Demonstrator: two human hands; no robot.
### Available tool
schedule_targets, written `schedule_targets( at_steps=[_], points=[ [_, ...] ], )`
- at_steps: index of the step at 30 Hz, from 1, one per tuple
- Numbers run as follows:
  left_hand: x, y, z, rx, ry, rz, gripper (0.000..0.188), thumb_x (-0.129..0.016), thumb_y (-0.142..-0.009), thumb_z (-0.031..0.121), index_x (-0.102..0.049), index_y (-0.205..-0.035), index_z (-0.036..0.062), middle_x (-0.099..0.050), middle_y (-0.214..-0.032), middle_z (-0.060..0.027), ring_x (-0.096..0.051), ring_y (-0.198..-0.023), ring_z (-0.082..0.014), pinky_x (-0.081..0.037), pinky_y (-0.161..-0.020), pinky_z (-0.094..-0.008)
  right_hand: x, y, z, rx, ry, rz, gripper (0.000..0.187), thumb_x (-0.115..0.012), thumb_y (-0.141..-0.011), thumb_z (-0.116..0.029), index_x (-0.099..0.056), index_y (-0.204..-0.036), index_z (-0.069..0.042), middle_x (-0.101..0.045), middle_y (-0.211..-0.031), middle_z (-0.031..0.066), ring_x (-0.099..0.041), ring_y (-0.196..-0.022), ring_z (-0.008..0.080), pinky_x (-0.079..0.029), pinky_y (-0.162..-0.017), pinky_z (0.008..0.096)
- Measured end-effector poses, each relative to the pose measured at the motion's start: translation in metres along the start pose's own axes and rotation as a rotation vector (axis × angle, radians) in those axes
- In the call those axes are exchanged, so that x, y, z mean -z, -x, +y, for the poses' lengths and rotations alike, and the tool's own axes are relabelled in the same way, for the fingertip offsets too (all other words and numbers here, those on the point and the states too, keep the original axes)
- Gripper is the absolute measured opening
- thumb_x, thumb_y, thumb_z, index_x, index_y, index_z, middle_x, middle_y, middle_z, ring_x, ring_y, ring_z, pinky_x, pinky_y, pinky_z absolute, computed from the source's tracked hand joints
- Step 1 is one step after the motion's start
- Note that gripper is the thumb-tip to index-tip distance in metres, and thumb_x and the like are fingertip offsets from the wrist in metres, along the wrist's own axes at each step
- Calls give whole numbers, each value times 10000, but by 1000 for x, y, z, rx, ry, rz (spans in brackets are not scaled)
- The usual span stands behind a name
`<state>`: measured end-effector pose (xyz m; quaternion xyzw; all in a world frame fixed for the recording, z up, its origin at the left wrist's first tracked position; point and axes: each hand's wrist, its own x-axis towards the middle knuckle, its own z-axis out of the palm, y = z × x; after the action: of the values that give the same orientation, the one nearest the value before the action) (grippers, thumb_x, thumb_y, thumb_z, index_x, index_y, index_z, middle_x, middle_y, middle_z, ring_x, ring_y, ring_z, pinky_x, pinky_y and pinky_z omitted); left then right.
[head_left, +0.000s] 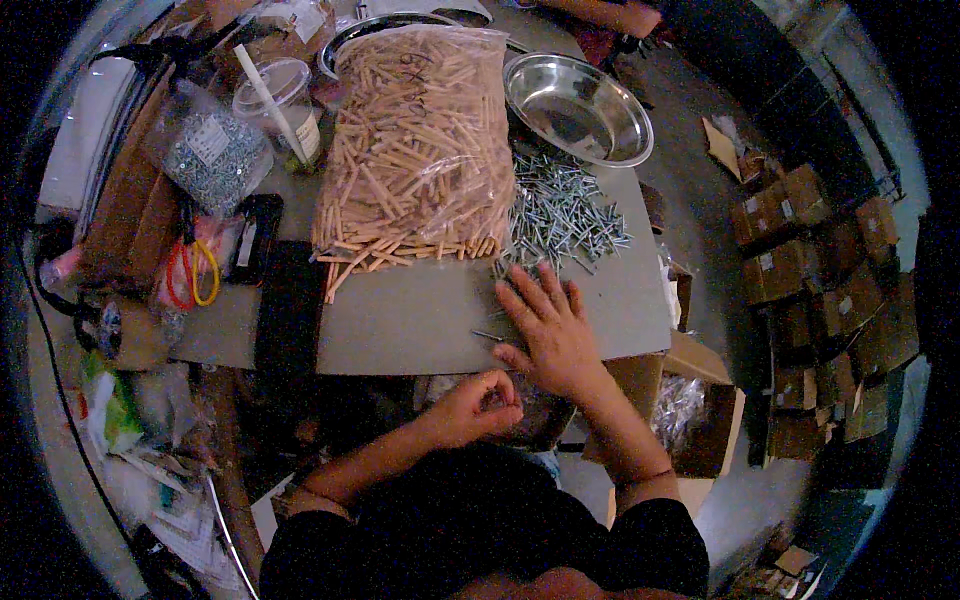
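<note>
I'm holding my right hand (553, 340) spread beside silvery screws (568, 212), lying near the tabletop (400, 322)'s right edge; my left hand (474, 410)'s curling at the front edge, can't tell contents. Screws probably handling light, stiff, slippery; pinch mid-shank.

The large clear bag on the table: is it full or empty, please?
Nearly full: wooden dowels fill the bag almost edge to edge.

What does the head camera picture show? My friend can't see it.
A person's bare right hand, fingers spread, is over a flat grey tabletop beside a pile of thin silver metal fasteners; the bare left hand is curled near its front edge. Beyond are a big clear plastic bag of tan wooden sticks and a round shiny metal bowl.
</note>
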<state>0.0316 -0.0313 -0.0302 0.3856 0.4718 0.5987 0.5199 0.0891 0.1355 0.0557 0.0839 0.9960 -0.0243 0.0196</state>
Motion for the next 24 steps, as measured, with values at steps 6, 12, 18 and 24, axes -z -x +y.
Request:
schedule_targets(
  at_steps=[6,12,18,24],
  points=[
    [11,6,12,104,393,43,173,-597,-880,212,-487,-921,85,-588,-861,-50,-524,-753,-85,-448,-651,-228,0,2,-1,-156,33,13,776,-540,-787,-554,-287,-1411,-167,-205,-1490,68,-128,-1365,378,-145,-1046,587],
    [18,5,19,257,697,35,158,-564,-898,194,-457,-944,88,-602,-849,-99,-550,-736,-113,-432,-579,-183,-6,13,2,-155,85,-21,824,-549,-757,-592,-269,-1421,-193,-182,-1500,53,-99,-1371,384,-134,-1037,611],
    [20,3,23,214,929,-25,216,-592,-880,228,-451,-951,80,-595,-836,-100,-560,-739,-144,-449,-617,-232,-6,15,6,-207,32,104,804,-636,-732,-496,-305,-1401,-197,-181,-1494,93,-73,-1369,397,-151,-1041,596],
    [32,8,14,135,833,-197,247,-642,-841,229,-478,-941,73,-575,-819,-51,-555,-746,-142,-452,-661,-266,-12,39,12,-216,-298,427,512,-767,-641,-185,-569,-1110,-131,-420,-1254,151,-340,-1187,377,-296,-969,510]
  ],
)
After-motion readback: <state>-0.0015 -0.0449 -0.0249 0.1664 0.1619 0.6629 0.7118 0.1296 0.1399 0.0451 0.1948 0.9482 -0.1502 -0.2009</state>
